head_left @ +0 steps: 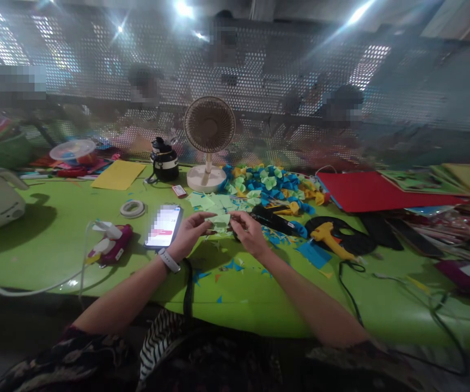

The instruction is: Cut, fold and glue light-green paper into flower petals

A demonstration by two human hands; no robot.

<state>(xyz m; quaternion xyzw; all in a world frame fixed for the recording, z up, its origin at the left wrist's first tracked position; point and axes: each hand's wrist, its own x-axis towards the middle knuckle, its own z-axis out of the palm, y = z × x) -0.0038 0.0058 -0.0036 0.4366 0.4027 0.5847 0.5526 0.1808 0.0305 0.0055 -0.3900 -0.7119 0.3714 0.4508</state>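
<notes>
My left hand (189, 235) and my right hand (250, 233) meet over the green table (55, 245), both pinching a small pale green piece of paper (220, 220) between their fingertips. A white watch sits on my left wrist. Just beyond the paper lie several pale green paper squares (210, 202). A heap of folded blue, yellow and green paper shapes (271, 182) spreads behind them. A phone (163, 226) with a lit screen lies flat just left of my left hand.
A small desk fan (208, 141) and a black jar (164, 160) stand at the back. A tape roll (132, 208), pink glue gun (110, 245), yellow glue gun (329, 235), red sheet (373, 190) and yellow sheet (118, 175) lie around. Other people sit behind a perforated screen.
</notes>
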